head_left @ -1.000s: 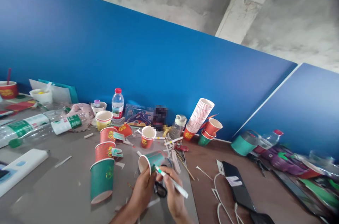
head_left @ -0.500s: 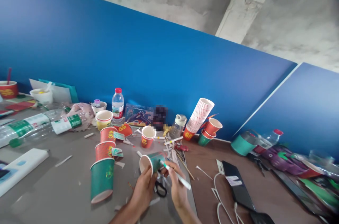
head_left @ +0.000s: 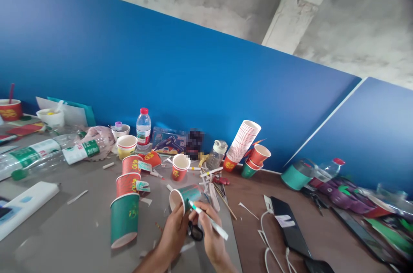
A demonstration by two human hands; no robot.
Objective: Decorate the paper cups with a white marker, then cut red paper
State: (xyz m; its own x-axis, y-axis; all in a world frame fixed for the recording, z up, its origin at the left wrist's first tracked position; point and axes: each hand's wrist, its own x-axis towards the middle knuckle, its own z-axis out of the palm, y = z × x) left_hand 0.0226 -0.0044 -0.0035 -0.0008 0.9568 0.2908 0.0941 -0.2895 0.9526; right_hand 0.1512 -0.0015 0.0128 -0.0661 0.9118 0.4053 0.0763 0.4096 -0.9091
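My left hand [head_left: 174, 232] grips a green paper cup [head_left: 184, 196] that lies on its side, mouth turned to the left. My right hand [head_left: 209, 233] is closed on a white marker [head_left: 209, 221] with a green tip, and the tip rests against the cup's side. Black-handled scissors [head_left: 195, 231] lie on the grey table [head_left: 64, 230] just under both hands. Left of the hands stands a chain of upturned cups [head_left: 126, 204], green at the front and red behind.
A tall stack of paper cups [head_left: 242, 138], a small water bottle [head_left: 143, 126], a red cup [head_left: 179, 166], large plastic bottles [head_left: 48, 152] and paper scraps crowd the back. A black phone with white cables [head_left: 287, 225] lies on the brown table at right, before a blue partition.
The marker tip swung up and right along the cup half a second ago, then came back down to its earlier spot. The cup and my left hand barely shifted.
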